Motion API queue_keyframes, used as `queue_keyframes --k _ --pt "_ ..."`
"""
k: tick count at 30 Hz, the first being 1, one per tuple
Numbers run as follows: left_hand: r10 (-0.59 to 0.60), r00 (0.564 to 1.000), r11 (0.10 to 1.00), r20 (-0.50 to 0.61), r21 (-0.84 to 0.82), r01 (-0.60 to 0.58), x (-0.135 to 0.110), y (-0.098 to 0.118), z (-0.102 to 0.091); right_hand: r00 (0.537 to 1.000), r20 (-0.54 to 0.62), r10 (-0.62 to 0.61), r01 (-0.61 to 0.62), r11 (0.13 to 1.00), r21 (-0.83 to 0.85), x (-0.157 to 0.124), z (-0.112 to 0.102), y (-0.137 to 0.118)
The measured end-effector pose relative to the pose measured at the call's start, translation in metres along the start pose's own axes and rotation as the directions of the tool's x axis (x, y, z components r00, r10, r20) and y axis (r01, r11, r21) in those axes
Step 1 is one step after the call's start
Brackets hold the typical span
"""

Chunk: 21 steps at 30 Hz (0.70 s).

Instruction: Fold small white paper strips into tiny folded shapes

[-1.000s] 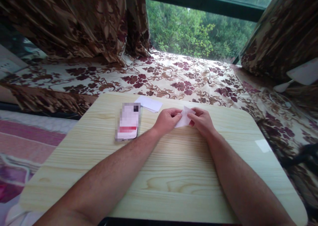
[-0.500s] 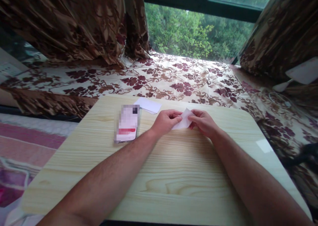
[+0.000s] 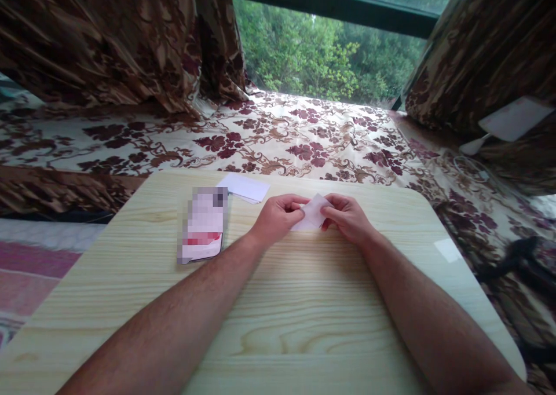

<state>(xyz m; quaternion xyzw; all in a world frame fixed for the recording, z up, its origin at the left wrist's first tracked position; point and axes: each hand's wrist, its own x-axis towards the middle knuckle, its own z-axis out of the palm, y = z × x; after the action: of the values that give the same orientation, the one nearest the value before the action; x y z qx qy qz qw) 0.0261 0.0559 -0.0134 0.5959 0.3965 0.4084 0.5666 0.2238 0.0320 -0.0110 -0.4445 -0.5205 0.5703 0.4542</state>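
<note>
A small sheet of white paper [image 3: 313, 211], partly folded with one corner pointing up, is held just over the far part of the wooden table. My left hand [image 3: 280, 216] pinches its left side between thumb and fingers. On the other side, my right hand [image 3: 345, 214] grips the right part, thumb on top. Fingers cover both edges of the paper, so the exact folds cannot be made out. To the left of my left hand lies a small stack of white paper [image 3: 247, 187] near the table's far edge.
A phone-shaped object [image 3: 202, 224], blurred by pixelation, lies left on the light wooden table [image 3: 278, 325]. A white sticker-like patch [image 3: 447, 250] is at the right edge. Behind are a floral-covered ledge [image 3: 278, 131], curtains [image 3: 143, 41] and a window.
The view has shifted slightly to the right, so the table and its items appear further left. Both hands keep hold of the paper, whose raised corner looks a little flatter.
</note>
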Motion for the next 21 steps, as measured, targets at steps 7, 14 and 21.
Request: queue_keyframes --k 7,14,21 --pt "-0.027 1.000 0.998 0.006 -0.060 0.028 -0.0006 0.0063 -0.0009 1.000 0.009 -0.023 0.022 0.995 0.096 -0.0031 -0.0042 0.0027" --pt "-0.008 1.000 0.998 -0.010 -0.066 0.007 0.0004 0.0031 -0.0014 1.000 0.011 -0.012 0.010 0.990 0.138 -0.0038 -0.0059 0.0009" --pt "-0.010 1.000 0.999 -0.013 -0.044 0.010 -0.0011 0.0044 -0.0019 1.000 0.015 -0.007 0.005 0.988 0.153 -0.0042 -0.0067 0.0014"
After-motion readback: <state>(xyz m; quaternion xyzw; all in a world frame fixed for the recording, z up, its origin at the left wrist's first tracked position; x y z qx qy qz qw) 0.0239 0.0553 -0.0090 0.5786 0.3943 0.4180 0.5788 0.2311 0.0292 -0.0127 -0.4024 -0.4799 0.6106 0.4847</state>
